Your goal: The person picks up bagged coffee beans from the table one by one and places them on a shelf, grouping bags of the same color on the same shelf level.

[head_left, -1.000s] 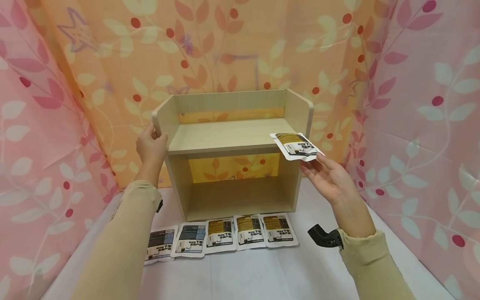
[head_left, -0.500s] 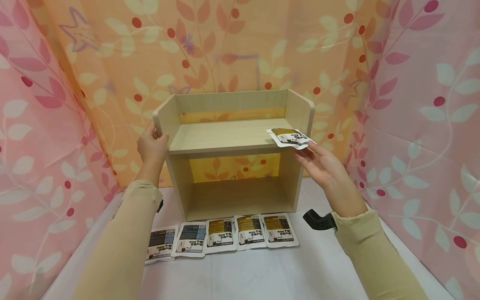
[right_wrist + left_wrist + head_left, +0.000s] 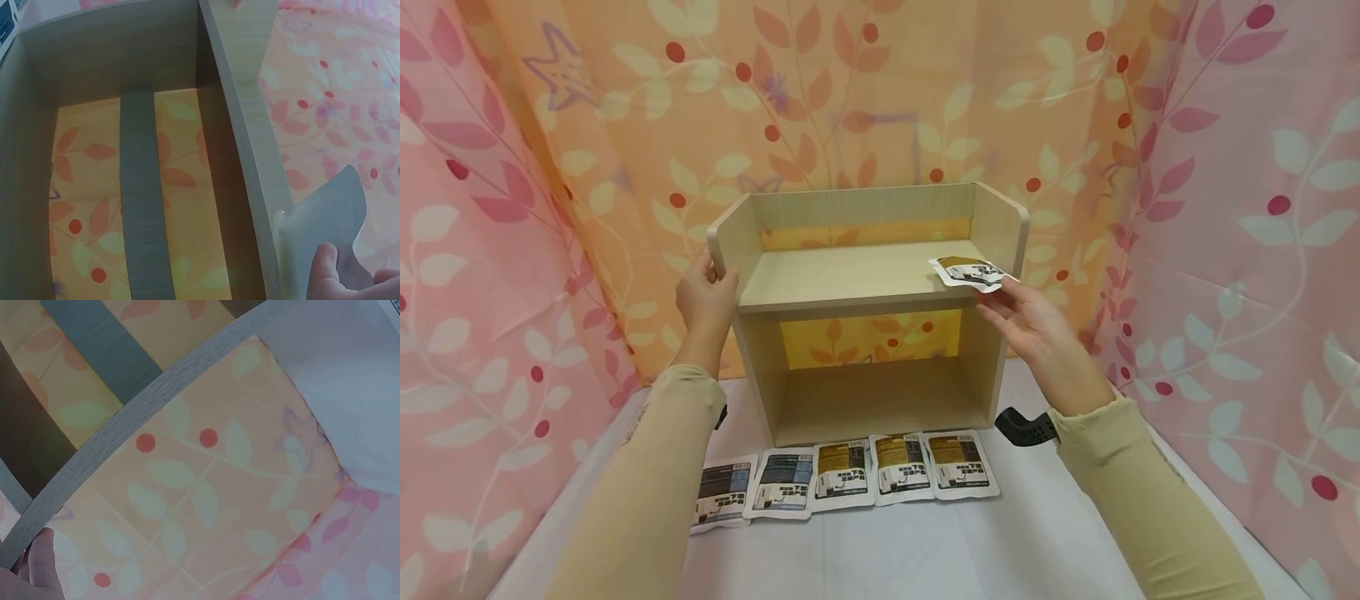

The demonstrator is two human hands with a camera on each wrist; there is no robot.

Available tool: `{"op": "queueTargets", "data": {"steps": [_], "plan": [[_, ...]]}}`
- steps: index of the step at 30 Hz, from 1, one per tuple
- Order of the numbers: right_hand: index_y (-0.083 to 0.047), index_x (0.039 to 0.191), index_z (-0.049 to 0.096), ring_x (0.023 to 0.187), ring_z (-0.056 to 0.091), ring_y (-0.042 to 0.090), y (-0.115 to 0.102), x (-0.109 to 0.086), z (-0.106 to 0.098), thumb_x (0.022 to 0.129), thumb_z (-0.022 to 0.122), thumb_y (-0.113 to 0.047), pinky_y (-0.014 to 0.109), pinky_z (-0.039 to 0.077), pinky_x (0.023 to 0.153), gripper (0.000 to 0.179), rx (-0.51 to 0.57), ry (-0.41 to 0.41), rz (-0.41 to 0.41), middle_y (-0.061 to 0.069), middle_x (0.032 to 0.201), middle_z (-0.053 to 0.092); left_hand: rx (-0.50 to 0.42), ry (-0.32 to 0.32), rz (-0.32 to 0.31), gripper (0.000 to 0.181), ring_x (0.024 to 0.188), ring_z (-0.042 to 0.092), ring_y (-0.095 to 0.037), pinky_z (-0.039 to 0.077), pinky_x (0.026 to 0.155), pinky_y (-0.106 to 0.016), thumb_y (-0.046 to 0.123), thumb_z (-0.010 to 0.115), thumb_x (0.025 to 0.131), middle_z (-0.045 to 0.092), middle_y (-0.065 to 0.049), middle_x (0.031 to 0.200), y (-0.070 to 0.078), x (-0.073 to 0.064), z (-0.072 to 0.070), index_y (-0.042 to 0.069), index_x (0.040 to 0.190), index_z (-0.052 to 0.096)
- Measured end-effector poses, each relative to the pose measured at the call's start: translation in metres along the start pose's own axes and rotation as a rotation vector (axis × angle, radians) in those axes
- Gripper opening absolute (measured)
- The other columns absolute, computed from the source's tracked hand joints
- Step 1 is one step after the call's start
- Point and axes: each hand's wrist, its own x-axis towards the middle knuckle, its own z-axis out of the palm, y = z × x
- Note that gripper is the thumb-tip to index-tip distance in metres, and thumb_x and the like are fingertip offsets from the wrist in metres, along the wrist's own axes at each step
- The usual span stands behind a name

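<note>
A pale wooden two-tier shelf (image 3: 820, 275) stands on the white cloth in the head view. My left hand (image 3: 706, 298) holds the front edge of its left side panel; in the left wrist view the thumb of that hand (image 3: 40, 575) lies against the panel's edge. My right hand (image 3: 1037, 337) pinches a flat white pouch (image 3: 967, 272) with a gold-brown printed label by its near right corner. The pouch overlaps the upper board's right front in the head view, label up. From the right wrist, its plain pale underside (image 3: 331, 215) shows beside the board's edge.
Several similar pouches lie in a row before the shelf, some with brown labels (image 3: 901, 468), others with blue ones (image 3: 781, 481). The lower compartment (image 3: 880, 392) has an open back. Patterned curtains (image 3: 865, 100) hang behind and at both sides.
My right hand has carried the pouch leftward and slightly up, over the upper board's front, and the pouch now lies flatter. The left hand keeps its place on the side panel.
</note>
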Motion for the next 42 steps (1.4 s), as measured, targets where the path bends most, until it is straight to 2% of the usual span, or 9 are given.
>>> {"op": "queueTargets", "data": {"steps": [3,5,9,12,15,18,21,29,42], "plan": [[-0.009,0.130,0.043,0.081,0.062,0.022,0.002,0.003,0.002,0.101,0.047,-0.005,0.032,0.054,0.080,0.030,-0.019,0.020,-0.015,0.009,0.103,0.053,-0.004,-0.002,0.005,0.048,0.114,0.060,-0.021,0.044,0.100,-0.034,0.009,0.056,0.089,0.063,-0.015,0.124,0.001,-0.001,-0.001,0.014,0.136,0.058],[-0.007,0.119,0.045,0.074,0.061,0.022,0.003,0.005,0.003,0.101,0.047,-0.004,0.032,0.054,0.065,0.019,-0.017,0.029,-0.019,0.010,0.094,0.055,-0.002,-0.007,0.005,0.046,0.114,0.059,-0.022,0.043,0.100,-0.035,0.009,0.056,0.089,0.063,-0.015,0.123,0.001,-0.002,-0.001,0.013,0.135,0.059],[-0.007,0.114,0.047,0.076,0.058,0.021,0.005,0.009,0.006,0.100,0.047,-0.003,0.031,0.053,0.060,0.015,-0.029,0.052,-0.022,0.009,0.093,0.055,0.001,-0.017,-0.017,0.048,0.116,0.058,-0.021,0.043,0.101,-0.034,0.010,0.056,0.090,0.062,-0.015,0.125,0.000,-0.003,-0.002,0.015,0.138,0.057],[-0.008,0.119,0.046,0.083,0.056,0.021,0.003,0.012,0.009,0.100,0.047,-0.003,0.030,0.054,0.064,0.020,-0.031,0.057,-0.024,0.008,0.103,0.052,-0.008,-0.013,-0.017,0.051,0.116,0.058,-0.019,0.044,0.100,-0.033,0.009,0.056,0.089,0.062,-0.014,0.126,0.001,-0.003,-0.001,0.018,0.140,0.055],[-0.011,0.135,0.040,0.101,0.053,0.019,0.001,0.013,0.010,0.101,0.046,-0.004,0.029,0.053,0.084,0.035,-0.027,0.057,-0.022,0.007,0.120,0.048,-0.017,-0.009,-0.009,0.051,0.114,0.059,-0.018,0.045,0.098,-0.032,0.009,0.055,0.089,0.062,-0.013,0.125,0.002,-0.002,0.001,0.018,0.138,0.056],[-0.017,0.152,0.025,0.129,0.044,0.022,0.001,0.014,0.011,0.102,0.040,-0.003,0.032,0.037,0.106,0.054,-0.012,0.042,-0.021,0.008,0.146,0.035,-0.022,-0.007,-0.010,0.049,0.114,0.059,-0.018,0.045,0.098,-0.032,0.009,0.055,0.089,0.062,-0.013,0.125,0.003,-0.002,0.002,0.017,0.137,0.058],[-0.021,0.157,0.006,0.143,0.025,0.022,0.001,0.015,0.012,0.103,0.032,0.000,0.032,0.022,0.113,0.063,0.016,0.001,-0.033,0.003,0.160,0.014,-0.023,-0.007,-0.020,0.050,0.116,0.059,-0.018,0.044,0.100,-0.032,0.009,0.055,0.089,0.061,-0.013,0.127,0.002,-0.002,0.001,0.018,0.138,0.056],[-0.022,0.155,-0.010,0.147,0.008,0.020,0.002,0.023,0.014,0.103,0.025,0.002,0.032,0.013,0.116,0.067,0.092,-0.050,-0.027,0.000,0.162,-0.005,-0.010,-0.004,-0.022,0.052,0.119,0.057,-0.020,0.043,0.101,-0.033,0.010,0.057,0.090,0.060,-0.015,0.129,0.000,-0.001,-0.002,0.018,0.141,0.053],[-0.020,0.155,-0.009,0.147,0.003,0.021,0.004,0.034,0.022,0.102,0.021,-0.002,0.034,0.008,0.117,0.064,0.161,-0.028,-0.091,0.003,0.162,-0.005,0.014,0.003,0.009,0.046,0.113,0.061,-0.021,0.045,0.097,-0.033,0.009,0.058,0.090,0.064,-0.017,0.123,0.001,-0.002,0.000,0.015,0.136,0.058]]}}
